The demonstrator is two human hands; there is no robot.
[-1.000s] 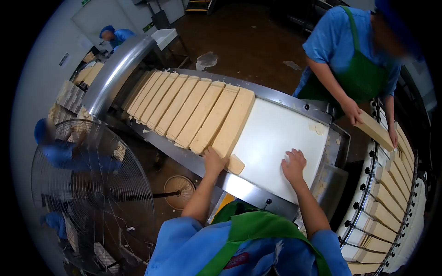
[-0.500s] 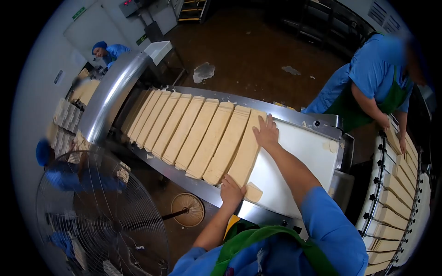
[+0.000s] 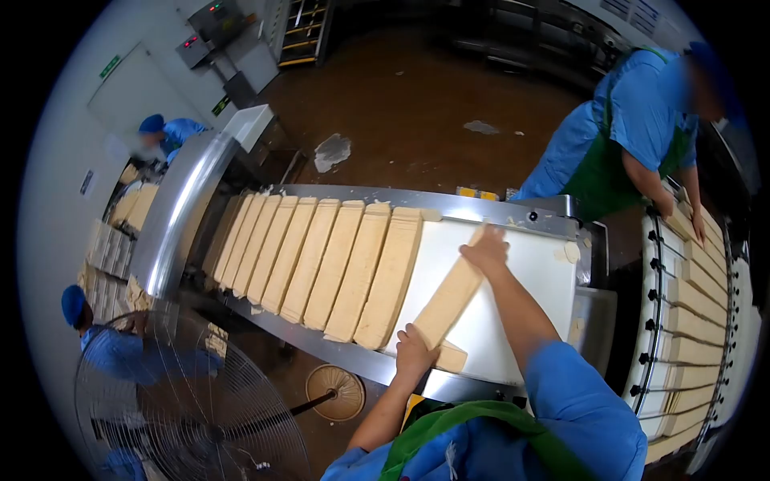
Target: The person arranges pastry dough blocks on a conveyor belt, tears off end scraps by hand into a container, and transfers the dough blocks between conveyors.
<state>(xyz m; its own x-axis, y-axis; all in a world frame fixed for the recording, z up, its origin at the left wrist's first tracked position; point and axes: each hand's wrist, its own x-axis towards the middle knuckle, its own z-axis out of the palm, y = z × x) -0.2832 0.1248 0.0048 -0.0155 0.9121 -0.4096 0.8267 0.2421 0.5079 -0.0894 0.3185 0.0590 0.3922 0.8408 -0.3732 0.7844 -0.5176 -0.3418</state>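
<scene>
A long pale strip of stacked dough sheets [image 3: 447, 303] lies slantwise between my hands, apart from the row. My left hand [image 3: 415, 354] grips its near end, fingers wrapped round the edge. At the far end, my right hand [image 3: 486, 250] has its fingers closed over the strip, slightly blurred. Beside my left hand, a small flat dough piece [image 3: 453, 357] rests on the white conveyor belt [image 3: 529, 301]. Several similar dough strips [image 3: 346, 268] lie side by side to the left, the closest one [image 3: 392, 276] separated from the held strip by bare belt.
Metal side rails [image 3: 505, 218] edge the belt, and a curved steel cover [image 3: 183, 212] spans its far left end. A large wire fan [image 3: 192, 401] stands at lower left. On the right, a co-worker [image 3: 642, 128] handles dough strips on another conveyor [image 3: 682, 321]. Two more people work at left.
The end strip has come away from the row, moved right by both hands and turned more slantwise. A gap of belt now shows beside the row. The camera view has shifted.
</scene>
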